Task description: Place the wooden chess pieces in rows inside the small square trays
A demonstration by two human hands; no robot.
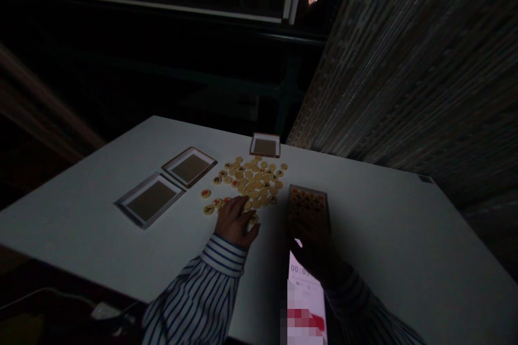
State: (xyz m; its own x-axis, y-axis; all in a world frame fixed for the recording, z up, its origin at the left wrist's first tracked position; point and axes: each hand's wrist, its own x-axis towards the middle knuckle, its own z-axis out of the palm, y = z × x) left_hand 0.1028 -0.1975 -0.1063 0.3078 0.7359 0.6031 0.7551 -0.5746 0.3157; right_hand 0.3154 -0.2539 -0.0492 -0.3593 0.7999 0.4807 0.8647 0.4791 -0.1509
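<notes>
Many round Chinese chess pieces lie loose in a pile on the white table, some with red or black characters. My left hand, in a striped cuff, rests at the pile's near edge with its fingers spread and the thumb apart, touching pieces. To its right, a shallow box holds rows of red-marked pieces. Deep in shadow, my right hand lies over the near part of this box; its fingers are too dark to make out. A lit phone showing a timer is partly under that hand.
Two shallow trays, a brown-edged one and a grey one, stand left of the pile. Another small tray sits at the back edge of the white table. A string curtain hangs behind on the right.
</notes>
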